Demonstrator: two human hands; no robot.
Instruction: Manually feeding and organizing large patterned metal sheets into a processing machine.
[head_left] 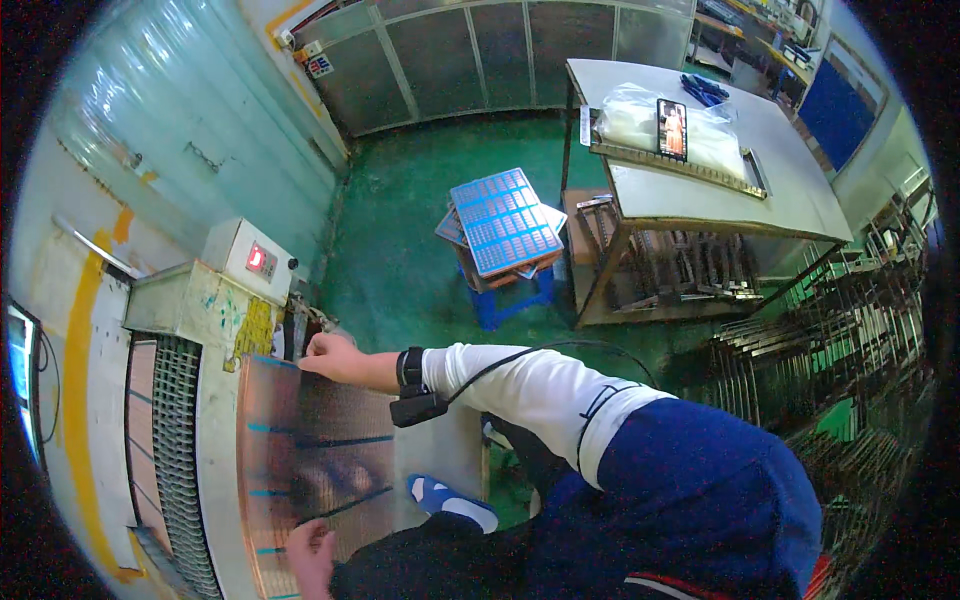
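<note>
A wide, shiny copper-coloured panel (270, 460) with dark and blue cross stripes stands tilted in front of me, beside the machine. My right hand (335, 358) is closed on its far edge, thumb and fingers pinched together. Near the panel's close end is my left hand (312, 555), its fingers curled in against the panel; part of its grip is hidden. Just left of the panel, a row of grey rollers (178, 450) runs along the machine, and a second copper-coloured sheet (146, 430) lies beyond them.
A control box (257, 262) with a red display sits atop the machine, yellow gloves (255, 330) below it. A blue stool (510, 300) bears stacked blue-and-white perforated panels (505, 220). A white table (670, 190) holds a phone (672, 130). Metal racks (830, 350) crowd the right.
</note>
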